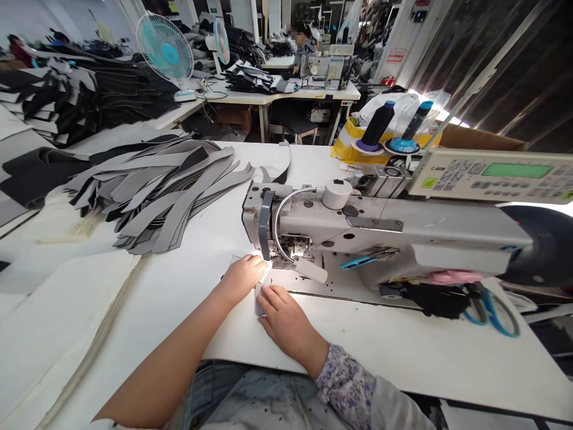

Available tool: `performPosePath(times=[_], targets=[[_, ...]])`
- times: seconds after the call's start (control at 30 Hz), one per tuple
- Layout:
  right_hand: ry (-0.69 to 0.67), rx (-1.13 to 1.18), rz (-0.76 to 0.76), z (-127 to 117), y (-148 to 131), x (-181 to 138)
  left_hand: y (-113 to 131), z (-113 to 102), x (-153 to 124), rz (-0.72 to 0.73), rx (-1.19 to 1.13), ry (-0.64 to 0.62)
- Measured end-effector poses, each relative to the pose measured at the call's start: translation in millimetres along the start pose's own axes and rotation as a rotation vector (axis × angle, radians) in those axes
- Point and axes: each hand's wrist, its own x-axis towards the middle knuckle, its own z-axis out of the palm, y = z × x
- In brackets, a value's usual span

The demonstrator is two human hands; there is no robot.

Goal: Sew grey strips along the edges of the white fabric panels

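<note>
While the left hand [242,278] holds its fingers [257,264] pressed together on a small grey piece [260,303] by the sewing machine's [358,226] needle, the right hand [290,325] lies flat beside it, fingers [271,295] close together, on the worktop [380,352]; grey cut strips [170,200] lie heaped to the left, and an electric fan [165,48] stands beyond.

Left hand [244,278], right hand [290,327] on grey piece [259,301].

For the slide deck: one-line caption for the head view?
Left hand and right hand hold a grey piece at an industrial sewing machine, cut grey strips piled alongside.
</note>
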Motion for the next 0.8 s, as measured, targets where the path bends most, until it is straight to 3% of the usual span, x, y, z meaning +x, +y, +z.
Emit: performPosePath(times=[0.27, 0.53, 0.8], targets=[[-0.014, -0.010, -0.006, -2, -1, 0, -5, -27, -15, 0.095, 0.007, -0.079], [0.019, -0.095, -0.027, 6, 2, 3, -8, -5, -9, 0.091, 0.004, -0.030], [0.046, -0.072, -0.021, 20, 12, 15, 5, -9, -1, 0.033, 0.058, 0.001]])
